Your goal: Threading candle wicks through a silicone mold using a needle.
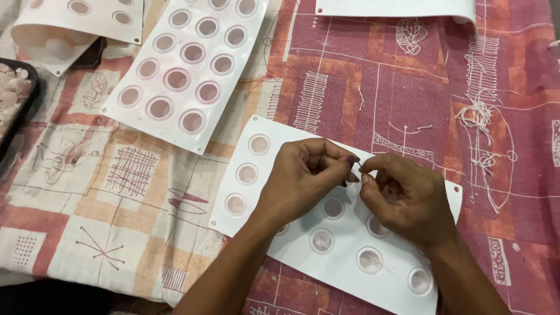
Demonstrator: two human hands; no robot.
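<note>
Both my hands hover over a white silicone mould tray (274,233) with several round cavities, lying on a patterned cloth. My left hand (306,175) and my right hand (402,195) meet fingertip to fingertip above the tray's far edge, pinching a thin white thread (360,168) between them. The thread is very fine and mostly hidden by my fingers. Each hand has its fingers curled closed around the pinch.
A second white mould tray (186,64) lies at the upper middle, a third (76,23) at the upper left, a fourth (396,7) at the top edge. A dark tray (26,99) with pale pieces sits far left. Loose white threads (478,116) lie on the cloth at right.
</note>
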